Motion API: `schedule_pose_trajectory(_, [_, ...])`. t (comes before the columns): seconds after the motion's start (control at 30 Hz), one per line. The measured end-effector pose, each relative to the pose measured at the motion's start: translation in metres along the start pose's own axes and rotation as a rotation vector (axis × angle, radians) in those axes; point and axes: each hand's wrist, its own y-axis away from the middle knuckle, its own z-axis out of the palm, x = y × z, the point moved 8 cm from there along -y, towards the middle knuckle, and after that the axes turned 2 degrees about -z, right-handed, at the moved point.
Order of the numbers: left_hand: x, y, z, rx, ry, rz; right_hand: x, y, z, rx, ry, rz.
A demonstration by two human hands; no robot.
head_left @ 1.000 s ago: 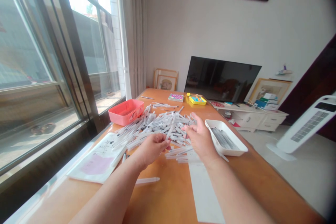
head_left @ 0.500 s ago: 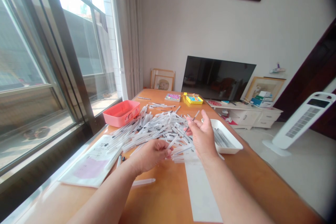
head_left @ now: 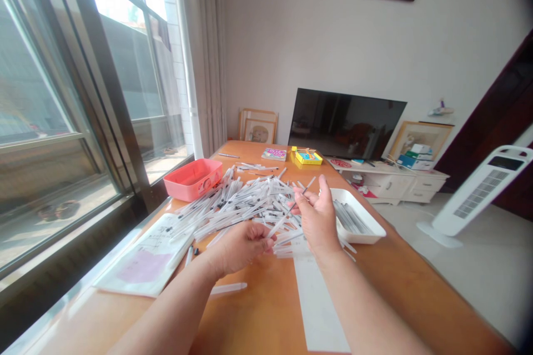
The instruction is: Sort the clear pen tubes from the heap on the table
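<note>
My left hand [head_left: 245, 245] pinches a clear plastic pen barrel [head_left: 276, 226] that points up and to the right. In my right hand [head_left: 320, 219], thumb and fingers close on a thin dark pen refill [head_left: 308, 184], held slanted with its lower end near the barrel's tip. I cannot tell whether the two touch. Beyond both hands spreads a heap of clear pen barrels [head_left: 245, 202], with small black pieces among them. To the right of my right hand, a white tray [head_left: 377, 237] contains many thin refills [head_left: 352, 217].
A red plastic basket [head_left: 189, 189] stands left of the heap. Nearer lies a booklet [head_left: 141, 263]; a white paper strip [head_left: 320, 308] runs toward me. One loose barrel [head_left: 229, 288] is by my left forearm. A yellow box [head_left: 308, 157] sits at the table's far end.
My right hand has shifted slightly left and down, bringing the refill closer to the barrel. My left hand has stayed almost in place.
</note>
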Motion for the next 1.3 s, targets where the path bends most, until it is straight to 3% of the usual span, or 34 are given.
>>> schedule_pose_trajectory(0.4, [0.006, 0.001, -0.01, 0.084, 0.012, 0.022, -0.001, 0.012, 0.014, -0.065, 0.059, -0.011])
schedule_pose_trajectory(0.63, [0.001, -0.003, -0.021, 0.134, 0.05, 0.008, 0.017, 0.022, 0.031, -0.241, 0.218, 0.015])
schedule_pose_trajectory(0.77, [-0.001, -0.005, -0.022, 0.146, 0.064, 0.011, 0.022, 0.024, 0.033, -0.273, 0.283, 0.017])
schedule_pose_trajectory(1.07, [0.0, -0.002, -0.033, 0.22, 0.117, 0.001, 0.024, 0.026, 0.036, -0.287, 0.196, 0.14])
schedule_pose_trajectory(1.17, [-0.006, -0.002, -0.045, 0.286, 0.136, 0.003, 0.028, 0.024, 0.032, -0.299, 0.35, 0.094])
schedule_pose_trajectory(1.3, [-0.011, -0.002, -0.058, 0.372, 0.13, 0.011, 0.034, 0.026, 0.035, -0.416, 0.727, -0.042])
